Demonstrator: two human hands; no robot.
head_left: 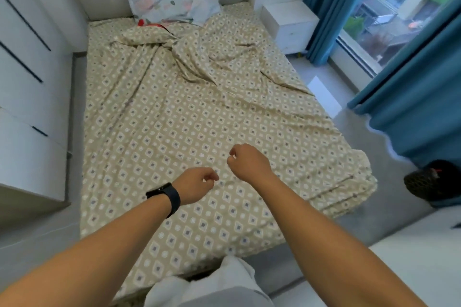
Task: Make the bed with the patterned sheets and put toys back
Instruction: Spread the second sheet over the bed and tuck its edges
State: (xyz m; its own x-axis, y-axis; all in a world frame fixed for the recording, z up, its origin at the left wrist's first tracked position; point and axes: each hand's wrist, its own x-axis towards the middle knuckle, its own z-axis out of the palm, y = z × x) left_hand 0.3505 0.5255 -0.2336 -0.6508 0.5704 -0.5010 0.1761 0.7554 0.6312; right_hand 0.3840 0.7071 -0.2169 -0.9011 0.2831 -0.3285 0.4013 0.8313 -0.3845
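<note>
Left hand (195, 185) and right hand (247, 161) hover mid-frame over the sheet (174, 132), fingers loosely curled, grasping nothing; likely poised to smooth bunched folds near the pillow (159, 2), upper centre.

Both arms reach forward, left hand (195, 185) and right hand (247, 162) loosely curled, holding nothing.
</note>
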